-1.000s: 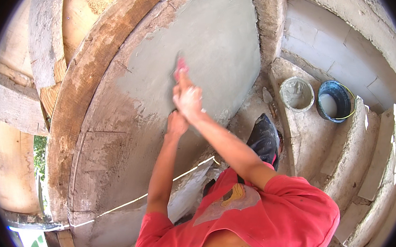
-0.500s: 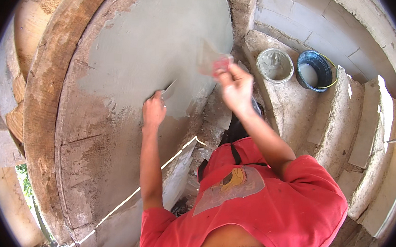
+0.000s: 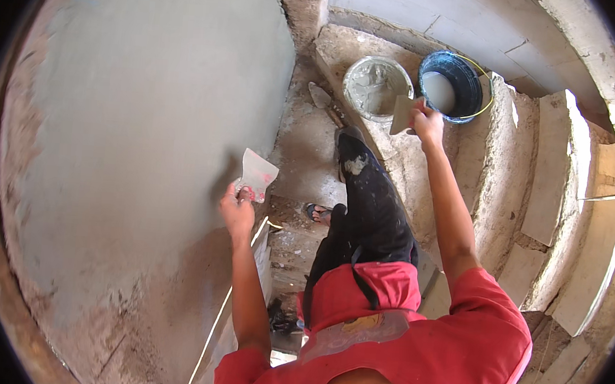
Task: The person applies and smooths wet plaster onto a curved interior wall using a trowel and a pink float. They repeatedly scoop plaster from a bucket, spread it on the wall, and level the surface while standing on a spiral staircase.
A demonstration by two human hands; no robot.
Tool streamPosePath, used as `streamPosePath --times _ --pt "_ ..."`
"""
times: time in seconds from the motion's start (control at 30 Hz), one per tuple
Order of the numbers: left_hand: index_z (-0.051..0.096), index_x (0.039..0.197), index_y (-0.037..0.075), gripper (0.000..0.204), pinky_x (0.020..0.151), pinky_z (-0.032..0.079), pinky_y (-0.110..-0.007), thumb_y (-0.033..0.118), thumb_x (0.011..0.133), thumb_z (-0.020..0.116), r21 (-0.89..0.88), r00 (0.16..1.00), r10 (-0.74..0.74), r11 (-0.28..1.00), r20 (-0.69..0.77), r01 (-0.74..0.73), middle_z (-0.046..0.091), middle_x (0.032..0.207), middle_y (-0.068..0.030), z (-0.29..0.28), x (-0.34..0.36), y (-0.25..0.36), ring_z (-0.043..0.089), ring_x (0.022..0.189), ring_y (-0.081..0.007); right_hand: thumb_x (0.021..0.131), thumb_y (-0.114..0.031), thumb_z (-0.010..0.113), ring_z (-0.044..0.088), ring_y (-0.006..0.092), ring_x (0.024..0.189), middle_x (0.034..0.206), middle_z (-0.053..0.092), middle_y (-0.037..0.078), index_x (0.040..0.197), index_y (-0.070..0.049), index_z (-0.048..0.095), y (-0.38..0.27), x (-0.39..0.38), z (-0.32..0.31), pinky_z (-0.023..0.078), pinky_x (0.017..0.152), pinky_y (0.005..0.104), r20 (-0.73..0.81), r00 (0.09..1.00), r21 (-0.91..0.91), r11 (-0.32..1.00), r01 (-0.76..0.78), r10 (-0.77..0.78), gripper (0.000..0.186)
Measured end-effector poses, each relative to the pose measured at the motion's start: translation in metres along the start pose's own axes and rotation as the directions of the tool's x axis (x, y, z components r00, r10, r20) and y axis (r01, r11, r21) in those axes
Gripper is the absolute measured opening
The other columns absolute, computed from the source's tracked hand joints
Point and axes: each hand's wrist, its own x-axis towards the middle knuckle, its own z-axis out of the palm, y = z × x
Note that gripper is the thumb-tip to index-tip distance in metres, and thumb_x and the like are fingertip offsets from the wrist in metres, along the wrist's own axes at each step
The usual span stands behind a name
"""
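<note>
My left hand (image 3: pixel 238 212) holds a pale flat scraper (image 3: pixel 259 166) with red marks, close beside the grey, plastered wall (image 3: pixel 128 108). My right hand (image 3: pixel 428 125) is shut on a second pale scraper (image 3: pixel 401 114), raised over the stepped ledge just in front of a light bucket (image 3: pixel 359 71) of grey paste and a blue bucket (image 3: pixel 471 96) with a yellow handle and milky liquid inside. A trowel (image 3: pixel 320 97) lies on the floor between the wall and the ledge.
Curved concrete steps (image 3: pixel 544 166) run down my right side, below a block wall (image 3: pixel 434 15). My legs in dark trousers stand on the rough, dusty floor (image 3: pixel 300 149). A pale line or cord (image 3: pixel 216 321) runs along the wall's lower left.
My right hand has moved from the wall rightward to the buckets with its scraper. My left hand's scraper is lifted upright beside the wall. The view has swung toward the steps.
</note>
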Motion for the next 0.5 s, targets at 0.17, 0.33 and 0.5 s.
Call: streamPosePath --times 0.17,0.33,0.5 --pt "0.07 0.114 -0.003 0.02 0.075 0.052 -0.036 0.005 0.096 0.064 -0.233 0.934 -0.308 0.909 0.182 0.345 0.075 0.092 -0.0116 0.126 0.026 -0.031 0.069 0.081 -0.0185 0.088 -0.031 0.065 0.062 0.0394 0.128 0.132 0.065 0.028 0.124 0.003 0.069 0.01 0.142 0.08 0.05 0.109 0.0463 -0.016 0.999 -0.559 0.828 -0.045 0.043 0.05" --pt "0.07 0.116 0.0 0.02 0.073 0.051 -0.031 0.003 0.096 0.064 -0.24 0.942 -0.274 0.918 0.194 0.317 0.073 0.09 -0.008 0.194 0.05 -0.046 0.064 0.077 -0.0138 0.089 -0.028 0.062 0.061 0.0334 0.132 0.141 0.062 0.023 0.132 -0.001 0.066 0.034 0.223 0.134 0.05 0.11 0.0426 -0.021 0.996 -0.754 0.652 -0.076 0.092 0.051" --pt "0.07 0.114 -0.001 0.02 0.078 0.052 -0.036 0.003 0.095 0.065 -0.332 0.907 -0.37 0.845 0.202 0.419 0.075 0.092 -0.0125 0.211 0.035 -0.058 0.067 0.081 -0.0191 0.089 -0.027 0.061 0.065 0.0338 0.126 0.138 0.065 0.021 0.13 0.0 0.068 0.04 0.237 0.157 0.054 0.104 0.0398 -0.055 0.962 -0.647 0.724 -0.239 0.268 0.049"
